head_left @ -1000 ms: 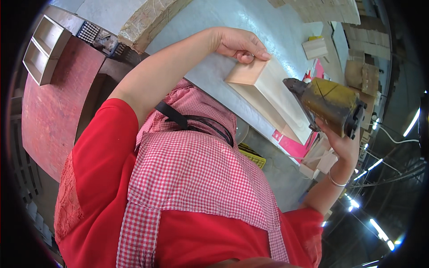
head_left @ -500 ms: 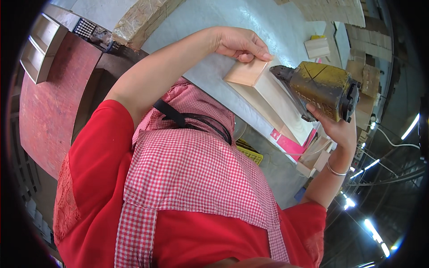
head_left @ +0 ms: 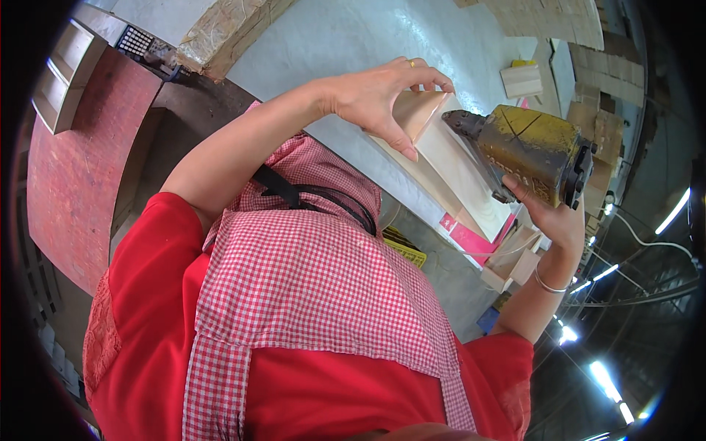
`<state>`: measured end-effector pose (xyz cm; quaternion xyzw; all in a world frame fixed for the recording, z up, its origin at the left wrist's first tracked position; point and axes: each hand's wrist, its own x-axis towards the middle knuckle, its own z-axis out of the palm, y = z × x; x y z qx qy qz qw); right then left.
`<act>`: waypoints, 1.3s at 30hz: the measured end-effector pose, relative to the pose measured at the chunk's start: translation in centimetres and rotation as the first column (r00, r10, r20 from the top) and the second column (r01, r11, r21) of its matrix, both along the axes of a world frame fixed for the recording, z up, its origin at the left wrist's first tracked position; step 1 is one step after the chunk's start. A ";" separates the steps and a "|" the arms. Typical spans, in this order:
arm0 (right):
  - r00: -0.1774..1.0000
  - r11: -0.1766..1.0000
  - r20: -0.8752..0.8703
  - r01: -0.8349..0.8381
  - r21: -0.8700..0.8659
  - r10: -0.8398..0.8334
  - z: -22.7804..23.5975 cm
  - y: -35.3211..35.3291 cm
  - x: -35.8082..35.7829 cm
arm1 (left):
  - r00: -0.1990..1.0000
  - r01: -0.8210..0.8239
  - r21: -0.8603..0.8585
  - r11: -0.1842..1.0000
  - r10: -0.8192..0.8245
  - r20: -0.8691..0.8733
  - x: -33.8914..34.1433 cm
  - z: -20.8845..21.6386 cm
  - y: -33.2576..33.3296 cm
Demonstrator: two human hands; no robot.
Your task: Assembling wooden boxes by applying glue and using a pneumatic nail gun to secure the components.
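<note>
Two hands at the wood block [head_left: 419, 110]: nail gun [head_left: 526, 151] now touches it.
Left hand [head_left: 382, 95] grips the block; right hand [head_left: 548, 213], grasping the gun, moved closer.

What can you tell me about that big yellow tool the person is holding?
The yellow tool looks like a power nailer of worn metal, its paint scuffed and grimy with dark scratches. It has a chunky body, a dark nose pointing left and a black cap at its right end. The right hand grips it from below. Its nose sits right against the pale wooden piece that the left hand steadies on the grey table; whether nose and wood truly touch is unclear.
</note>
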<state>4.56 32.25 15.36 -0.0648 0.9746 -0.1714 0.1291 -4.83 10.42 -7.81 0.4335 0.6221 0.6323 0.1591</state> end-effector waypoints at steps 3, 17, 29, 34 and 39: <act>1.000 1.000 -0.005 -0.014 0.011 0.014 0.1 0.1 0.0 | 1.000 0.014 -0.006 1.000 -0.014 0.010 -0.2 0.0 0.2; 0.995 0.990 -0.002 0.100 -0.100 -0.100 -0.6 0.5 -1.6 | 1.000 0.001 0.020 1.000 -0.001 0.013 -0.2 -0.4 0.4; 0.905 0.916 0.146 0.399 0.035 -0.399 0.4 -1.4 -2.6 | 1.000 -0.005 0.023 1.000 0.005 0.001 0.1 -0.3 0.2; 0.987 0.979 -0.024 0.152 -0.137 -0.157 0.2 0.3 -0.4 | 0.988 -0.117 0.000 0.993 0.116 -0.106 1.8 -0.8 0.1; 0.998 0.995 0.005 0.070 -0.072 -0.070 0.7 0.1 3.0 | 0.908 -0.382 -0.060 0.922 0.362 -0.213 4.7 -2.2 2.3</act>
